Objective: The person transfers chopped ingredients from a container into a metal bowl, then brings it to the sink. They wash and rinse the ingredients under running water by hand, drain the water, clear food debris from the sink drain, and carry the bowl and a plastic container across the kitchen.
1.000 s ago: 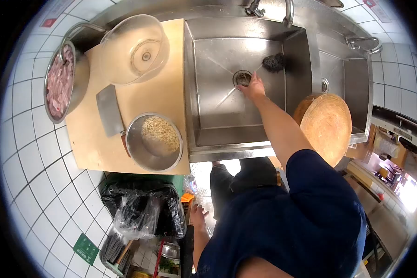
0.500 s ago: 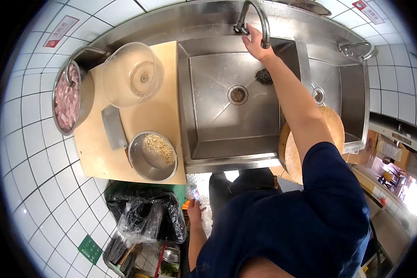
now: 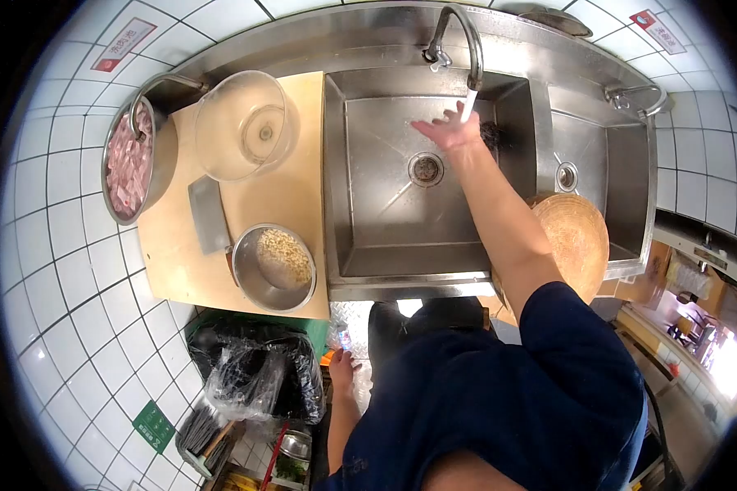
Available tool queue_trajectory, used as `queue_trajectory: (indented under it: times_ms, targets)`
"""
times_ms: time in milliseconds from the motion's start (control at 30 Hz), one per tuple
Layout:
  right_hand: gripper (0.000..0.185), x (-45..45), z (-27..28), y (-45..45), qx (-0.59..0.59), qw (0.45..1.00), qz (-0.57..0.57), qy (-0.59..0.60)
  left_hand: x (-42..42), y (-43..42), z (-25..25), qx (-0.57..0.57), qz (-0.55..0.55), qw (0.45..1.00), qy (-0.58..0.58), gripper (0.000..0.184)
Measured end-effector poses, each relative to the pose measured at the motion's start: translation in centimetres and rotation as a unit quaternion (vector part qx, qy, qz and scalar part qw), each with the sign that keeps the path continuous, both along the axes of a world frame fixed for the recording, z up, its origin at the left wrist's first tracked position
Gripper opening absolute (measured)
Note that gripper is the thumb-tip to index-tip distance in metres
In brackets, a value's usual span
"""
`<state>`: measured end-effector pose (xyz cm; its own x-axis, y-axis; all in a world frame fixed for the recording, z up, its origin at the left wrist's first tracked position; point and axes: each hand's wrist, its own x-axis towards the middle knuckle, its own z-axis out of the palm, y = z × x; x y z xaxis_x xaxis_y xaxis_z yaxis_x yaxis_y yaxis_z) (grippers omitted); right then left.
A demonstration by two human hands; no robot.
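Note:
Palm up and fingers spread, my right hand [image 3: 450, 129] is held in the stream of water [image 3: 468, 105] from the curved faucet [image 3: 476, 53]. It holds nothing and is above the steel sink [image 3: 377, 217], behind its drain [image 3: 425, 169]. A dark scouring pad [image 3: 490, 133] is partly hidden beside my right wrist. My left hand [image 3: 343, 370] hangs low at my side, near the black-lined trash bin [image 3: 303, 385]. Its fingers look loose and slightly apart, with nothing visible in them.
Left of the sink, a wooden board [image 3: 168, 274] bears a clear bowl [image 3: 282, 147], a cleaver [image 3: 209, 217] and a steel bowl [image 3: 262, 293] of chopped pale pieces. A basin of raw meat [image 3: 129, 168] stands beyond. At right are a round chopping block [image 3: 577, 237] and second sink [image 3: 622, 180].
My right hand has left the faucet's handle and moved down, turning palm up under the spout. Water now flows from it. My left hand remains low.

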<state>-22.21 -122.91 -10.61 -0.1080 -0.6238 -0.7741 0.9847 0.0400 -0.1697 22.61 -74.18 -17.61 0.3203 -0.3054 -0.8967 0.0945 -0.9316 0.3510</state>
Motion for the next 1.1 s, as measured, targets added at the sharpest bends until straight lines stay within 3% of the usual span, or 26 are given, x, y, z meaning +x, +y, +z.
queue_trajectory:
  times_ms: [67, 167, 300, 500, 567, 800, 900, 967, 1100]
  targets:
    - [0.069, -0.9, -0.9, -1.7, -0.044, 0.999, -0.015, -0.005, 0.2, 0.1, -0.4, 0.002, 0.019, 1.000, 0.002, 0.047]
    - [0.069, -1.1, 3.1, -2.8, -0.111, 0.991, -0.039, -0.063, 0.2, 0.3, -0.4, 0.004, 0.034, 0.999, -0.001, 0.047]
    - [0.065, -0.4, 8.1, -2.2, -0.096, 0.995, -0.033, -0.002, -0.1, 0.6, -0.4, -0.012, 0.019, 1.000, -0.002, 0.043]
    - [0.064, -0.9, 7.0, -2.5, -0.080, 0.993, -0.017, -0.079, 0.0, 0.9, -0.9, 0.000, 0.023, 1.000, -0.001, 0.048]
    - [0.069, -1.6, 4.4, -3.1, -0.098, 0.992, 0.030, -0.068, 0.0, 0.6, -0.7, 0.000, 0.021, 1.000, -0.006, 0.048]
    - [0.083, -1.3, 4.7, -3.3, -0.043, 0.971, 0.213, -0.103, 0.6, 0.7, -0.7, -0.005, 0.023, 1.000, 0.002, 0.048]
    - [0.081, -1.2, 5.1, -2.7, -0.033, 0.971, 0.217, -0.091, 1.0, 1.0, -1.2, -0.006, 0.035, 0.999, 0.019, 0.048]
    - [0.077, -1.7, 2.1, -3.3, -0.071, 0.984, 0.148, -0.062, 0.7, 0.9, -0.9, 0.001, 0.031, 1.000, 0.005, 0.048]
    - [0.069, -0.5, 3.7, -3.3, -0.075, 0.996, -0.010, 0.038, 0.5, 0.6, -0.7, 0.013, 0.029, 1.000, 0.004, 0.049]
